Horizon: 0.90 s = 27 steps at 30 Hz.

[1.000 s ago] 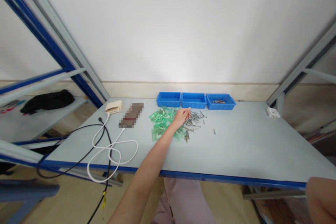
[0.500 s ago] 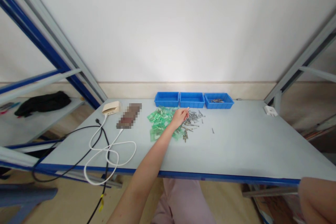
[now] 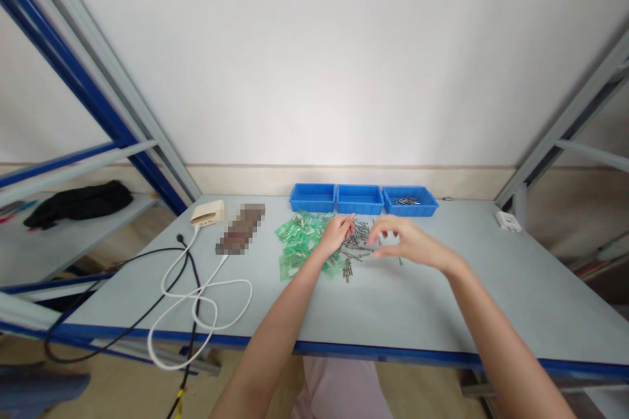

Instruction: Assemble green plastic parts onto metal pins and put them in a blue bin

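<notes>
A loose pile of metal screws (image 3: pixel 358 236) lies on the table, with green plastic bags (image 3: pixel 299 236) heaped to its left. Between bags and screws is my left hand (image 3: pixel 338 233), its fingers curled closed; whatever they may hold is too small to make out. My right hand (image 3: pixel 403 240) hovers at the right edge of the pile, thumb and fingers apart, nothing visible between them. It partly covers the screws there. Behind the pile stand three blue bins in a row: the left bin (image 3: pixel 312 209) and middle bin (image 3: pixel 360 209) hold nothing visible, while the right bin (image 3: pixel 417 211) holds several screws.
On the table's left lie a white box (image 3: pixel 207 212), a pixelated dark object (image 3: pixel 242 229), a looping white cable (image 3: pixel 236 281) and a black cable (image 3: pixel 197 281). A small white adapter (image 3: pixel 508 221) sits at the far right. A wall rises behind the bins.
My right hand has come in from the lower right to the screw pile, fingers apart. My left hand stays closed in nearly the same spot. The whole view has shifted slightly.
</notes>
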{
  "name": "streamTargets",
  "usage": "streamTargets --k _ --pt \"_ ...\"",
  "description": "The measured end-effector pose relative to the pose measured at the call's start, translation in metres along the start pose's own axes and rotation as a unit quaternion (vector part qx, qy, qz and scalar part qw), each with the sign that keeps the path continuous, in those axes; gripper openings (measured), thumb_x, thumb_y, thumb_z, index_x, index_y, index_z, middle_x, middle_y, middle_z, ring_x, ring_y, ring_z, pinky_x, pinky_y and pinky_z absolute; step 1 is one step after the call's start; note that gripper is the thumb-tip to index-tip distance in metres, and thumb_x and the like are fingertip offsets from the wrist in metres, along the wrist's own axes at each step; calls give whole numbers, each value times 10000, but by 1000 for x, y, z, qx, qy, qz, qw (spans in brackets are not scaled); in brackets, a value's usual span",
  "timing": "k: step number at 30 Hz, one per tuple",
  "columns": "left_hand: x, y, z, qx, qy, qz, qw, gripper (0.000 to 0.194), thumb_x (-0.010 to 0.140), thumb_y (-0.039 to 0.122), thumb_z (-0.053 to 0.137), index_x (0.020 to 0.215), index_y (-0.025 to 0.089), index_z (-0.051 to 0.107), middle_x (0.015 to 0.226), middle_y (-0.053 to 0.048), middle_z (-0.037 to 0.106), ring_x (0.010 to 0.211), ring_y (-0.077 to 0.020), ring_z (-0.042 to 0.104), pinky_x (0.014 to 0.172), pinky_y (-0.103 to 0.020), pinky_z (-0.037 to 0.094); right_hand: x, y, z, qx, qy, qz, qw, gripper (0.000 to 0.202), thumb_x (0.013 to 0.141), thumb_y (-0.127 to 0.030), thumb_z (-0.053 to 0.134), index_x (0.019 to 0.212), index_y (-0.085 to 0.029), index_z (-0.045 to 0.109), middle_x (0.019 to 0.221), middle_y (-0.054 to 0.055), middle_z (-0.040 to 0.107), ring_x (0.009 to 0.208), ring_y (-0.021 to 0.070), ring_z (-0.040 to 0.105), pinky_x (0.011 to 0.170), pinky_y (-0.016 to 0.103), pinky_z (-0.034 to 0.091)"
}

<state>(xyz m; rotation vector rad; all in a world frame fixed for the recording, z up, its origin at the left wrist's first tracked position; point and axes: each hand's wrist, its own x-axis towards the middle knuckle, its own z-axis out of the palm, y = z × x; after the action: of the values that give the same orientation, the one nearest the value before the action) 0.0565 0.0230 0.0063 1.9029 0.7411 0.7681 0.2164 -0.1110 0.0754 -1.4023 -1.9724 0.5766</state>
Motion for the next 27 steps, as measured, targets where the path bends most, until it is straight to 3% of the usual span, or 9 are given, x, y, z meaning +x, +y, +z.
streamTargets --k 3,9,15,21,27 --pt "0 0 -1 -6 2 -1 1000 527 853 557 328 573 150 513 423 38 426 410 -92 394 478 -223 322 11 18 24 -62 -69 39 995 202 617 -320 768 776 -226 688 853 27 611 867 214 542 758 333 428" --pt "2 -1 0 -4 -7 -8 1000 534 849 565 319 571 150 509 430 37 429 408 -86 391 471 -217 319 18 48 54 -75 -44 85 993 95 692 -248 697 771 -208 662 788 1 600 759 158 529 662 258 363" --pt "2 3 0 -2 -11 -5 1000 526 855 558 328 581 150 513 436 39 431 407 -82 389 472 -216 320 15 43 55 -113 49 100 987 191 715 -307 678 883 -230 630 874 8 604 845 179 528 721 287 376" --pt "1 1 0 4 -8 1 1000 523 860 548 335 575 149 515 435 40 435 413 -83 398 478 -217 321 16 37 63 -189 51 62 979 71 761 -276 630 809 -234 663 878 21 610 862 185 517 769 313 380" --pt "2 -2 2 24 -4 8 1000 517 868 531 333 576 147 520 434 35 450 424 -89 416 487 -220 327 18 22 67 -340 69 49 936 117 819 -188 528 811 -185 645 862 64 610 864 205 521 714 310 386"
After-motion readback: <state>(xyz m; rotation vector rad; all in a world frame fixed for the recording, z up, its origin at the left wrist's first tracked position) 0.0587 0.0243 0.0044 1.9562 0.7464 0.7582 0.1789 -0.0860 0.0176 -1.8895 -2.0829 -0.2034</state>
